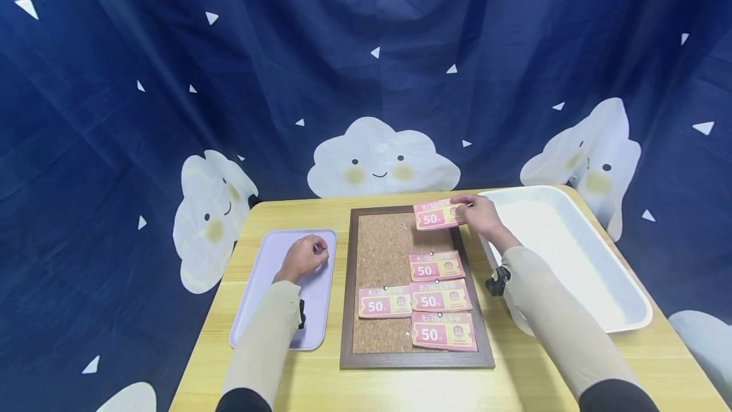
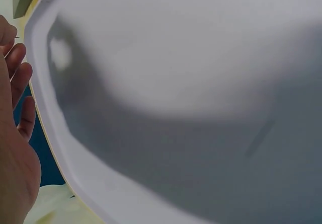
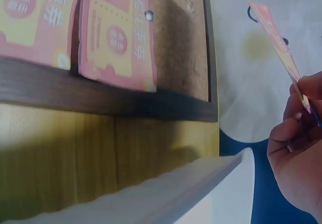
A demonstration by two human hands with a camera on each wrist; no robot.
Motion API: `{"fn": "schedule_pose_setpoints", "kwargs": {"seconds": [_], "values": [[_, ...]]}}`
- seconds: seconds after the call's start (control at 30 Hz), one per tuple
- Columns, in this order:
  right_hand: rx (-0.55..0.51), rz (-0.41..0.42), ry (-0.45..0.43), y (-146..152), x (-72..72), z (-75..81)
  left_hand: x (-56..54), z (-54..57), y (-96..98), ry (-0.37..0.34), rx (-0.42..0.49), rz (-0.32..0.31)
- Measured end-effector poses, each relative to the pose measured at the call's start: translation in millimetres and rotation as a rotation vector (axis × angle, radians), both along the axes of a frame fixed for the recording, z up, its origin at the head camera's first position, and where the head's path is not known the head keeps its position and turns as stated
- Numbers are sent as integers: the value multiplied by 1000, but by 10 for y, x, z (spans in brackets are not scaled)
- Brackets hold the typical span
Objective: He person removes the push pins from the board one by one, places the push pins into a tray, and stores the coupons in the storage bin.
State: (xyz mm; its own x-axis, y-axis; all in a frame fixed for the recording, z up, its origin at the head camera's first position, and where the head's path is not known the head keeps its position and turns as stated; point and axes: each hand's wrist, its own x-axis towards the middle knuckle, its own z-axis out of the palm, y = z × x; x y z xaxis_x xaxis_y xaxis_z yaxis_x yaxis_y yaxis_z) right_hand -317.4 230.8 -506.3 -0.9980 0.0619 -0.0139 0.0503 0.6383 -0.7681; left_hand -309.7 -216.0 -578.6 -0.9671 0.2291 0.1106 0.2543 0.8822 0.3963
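Note:
Over the board's upper right part, my right hand (image 1: 482, 213) pinches a pink and yellow coupon (image 1: 433, 217) by its right end. The right wrist view shows this coupon (image 3: 277, 43) edge-on, apart from the board. Several like coupons (image 1: 437, 266) hang on the cork board (image 1: 380, 240), three in the right column and one at the left (image 1: 377, 304), each under a small round pin head. My left hand (image 1: 303, 259) is above the lilac tray (image 1: 246, 310), thumb and fingertips together. A thin dark tip, apparently a pushpin (image 2: 17, 38), sticks out there; the fingers hide the rest.
A deep white tray (image 1: 623, 272) stands right of the board, its wall close to my right forearm. The board's dark wooden frame (image 1: 347, 310) lies on the light wood table (image 1: 417, 393). Behind the table hangs a dark blue curtain (image 1: 274, 81) with clouds.

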Motion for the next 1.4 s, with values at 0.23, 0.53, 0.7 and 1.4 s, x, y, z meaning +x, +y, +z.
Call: {"fn": "schedule_pose_setpoints", "kwargs": {"seconds": [0.23, 0.53, 0.7, 1.4], "values": [[-12, -35, 2, 142, 16, -32, 11, -47, -51, 0, -6, 16], [-25, -75, 27, 276, 38, -52, 39, -90, -100, -23, -15, 14], [-73, -118, 3, 373, 49, -60, 54, -90, -111, -9, -20, 9], [-84, -260, -8, 726, 136, -81, 101, -151, -110, -5, -83, 18]]}}
